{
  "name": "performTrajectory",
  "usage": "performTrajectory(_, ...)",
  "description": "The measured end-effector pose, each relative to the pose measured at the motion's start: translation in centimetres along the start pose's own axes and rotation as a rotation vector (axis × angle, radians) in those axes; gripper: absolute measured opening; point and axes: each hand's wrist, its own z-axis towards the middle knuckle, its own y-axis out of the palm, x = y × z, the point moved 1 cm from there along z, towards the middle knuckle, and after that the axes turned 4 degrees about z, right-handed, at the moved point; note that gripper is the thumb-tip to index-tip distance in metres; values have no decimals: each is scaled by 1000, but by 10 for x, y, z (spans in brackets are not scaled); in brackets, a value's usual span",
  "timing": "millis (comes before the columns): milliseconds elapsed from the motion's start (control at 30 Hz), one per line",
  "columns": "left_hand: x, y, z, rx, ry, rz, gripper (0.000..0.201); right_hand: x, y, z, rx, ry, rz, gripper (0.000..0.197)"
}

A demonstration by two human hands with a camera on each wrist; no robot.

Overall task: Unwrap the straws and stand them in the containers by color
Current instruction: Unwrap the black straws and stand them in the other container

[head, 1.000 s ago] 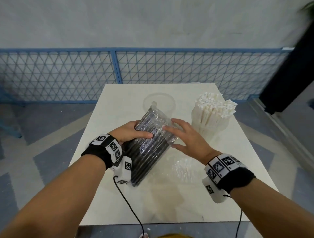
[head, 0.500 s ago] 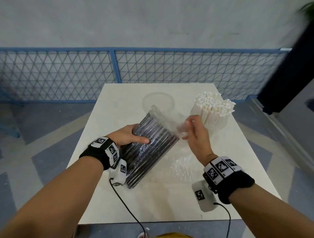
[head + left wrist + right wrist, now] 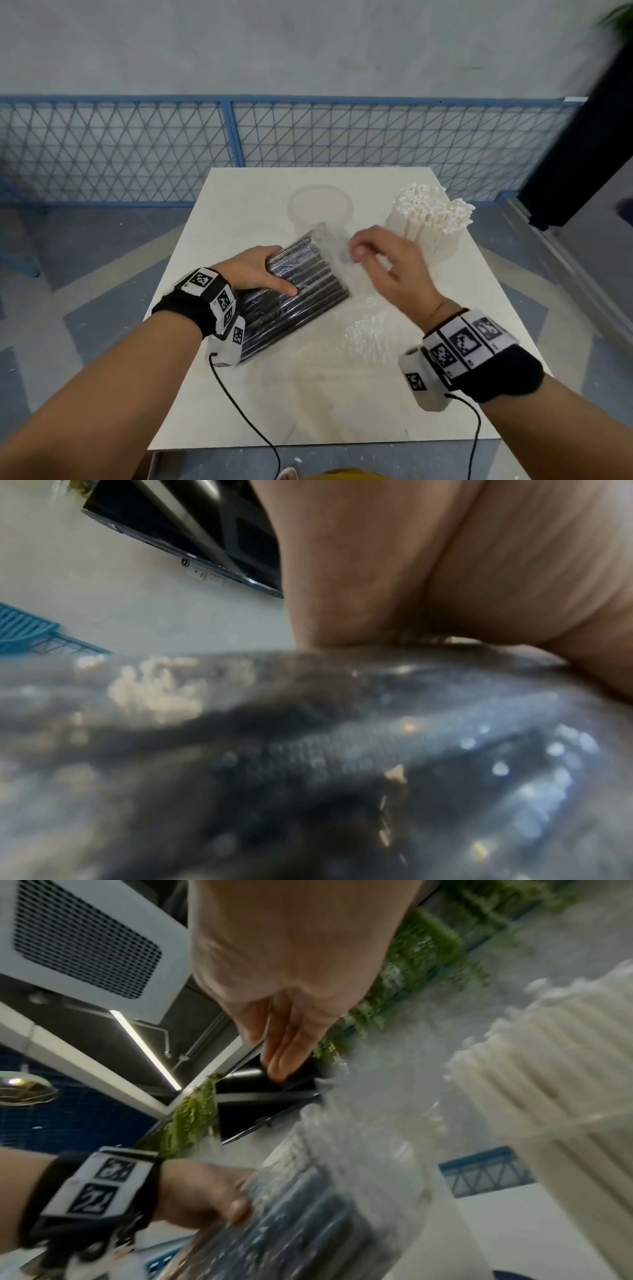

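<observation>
1. Black straws (image 3: 294, 294) in a clear, glinting wrapper (image 3: 329, 240).
2. White straws (image 3: 431, 216), far right.
3. Clear container (image 3: 320, 205), far centre.
4. Cream table (image 3: 342, 394).
5. Black wristbands (image 3: 185, 311) with black-and-white square markers.
6. Blue mesh fence (image 3: 137, 150); grey wall (image 3: 274, 44).

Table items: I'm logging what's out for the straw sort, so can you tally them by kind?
Straw bundles: 2, black wrapped, white standing
Clear containers: 2, empty, holding white straws
Loose clear wrap: 1
Total: 5
</observation>
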Motion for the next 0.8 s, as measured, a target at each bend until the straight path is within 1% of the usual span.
performTrajectory(33,2,0,0,-1,2,8,87,1,8,-1,-126,-5,-30,22)
performTrajectory(67,4,1,1,-4,9,15,81,6,14,-3,-207,5,-65,25)
performTrajectory(100,7,1,-1,-11,21,26,73,13,18,-4,-228,27,-101,25)
performTrajectory(167,12,1,-2,-23,37,58,62,27,20,-5,-157,123,-167,22)
performTrajectory(233,15,2,-4,-32,52,95,61,38,18,-4,-85,249,-188,21)
performTrajectory(300,16,3,-5,-44,64,116,59,42,18,-1,-92,354,-168,18)
performTrajectory(367,17,5,-5,-54,77,126,57,42,19,0,-142,363,-128,12)
performTrajectory(433,17,5,-6,-61,89,127,55,40,21,1,-190,379,-21,8)
performTrajectory(500,16,5,-7,-79,93,124,53,42,21,0,-236,470,85,5)
performTrajectory(533,16,4,-7,-93,94,120,52,42,20,0,-249,507,113,9)
performTrajectory(600,16,4,-8,-119,100,123,49,43,18,-3,-265,522,192,18)
performTrajectory(700,15,5,-7,-153,114,127,44,42,18,-5,-270,523,263,18)
performTrajectory(800,15,8,-4,-170,130,143,38,44,21,-5,-238,535,230,19)
